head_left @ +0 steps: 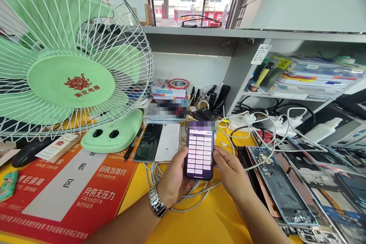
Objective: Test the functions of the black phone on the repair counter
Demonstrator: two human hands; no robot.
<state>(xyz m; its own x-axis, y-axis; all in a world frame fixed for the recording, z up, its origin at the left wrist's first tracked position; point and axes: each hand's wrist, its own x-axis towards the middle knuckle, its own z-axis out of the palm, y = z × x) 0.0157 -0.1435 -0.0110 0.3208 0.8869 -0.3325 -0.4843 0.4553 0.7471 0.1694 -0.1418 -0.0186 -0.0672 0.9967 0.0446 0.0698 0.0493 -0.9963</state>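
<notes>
Head view, looking down over a yellow desk [217,223]; notes run left to right, clock positions taken from the hands.

10 o'clock: pale green desk fan [71,80], round wire grille facing the wearer. 9 o'clock, below it: black computer mouse [30,152] and red printed mat [80,194]. 11 o'clock, just left of the hands: cracked-screen phone [148,143] lying beside a white phone [167,142]. White charging cables [160,179] loop on the desk beneath the wrists.

Left hand [173,171] enters from 7 o'clock, metal-link wristwatch [157,201] on the wrist, cradling a dark smartphone [199,155] above the desk. Thumb lies along the phone's left edge; the other fingers curl behind it, mostly hidden. Screen lit purple, showing a grid of pale keys; top strip pixelated.

Right hand [228,171] enters from 5 o'clock, fingers [221,156] pressed together and gently curved, tips at the phone's right edge. Cannot tell whether they grip or only touch.

3 o'clock: bare phone frames [281,187] laid in overlapping rows.
</notes>
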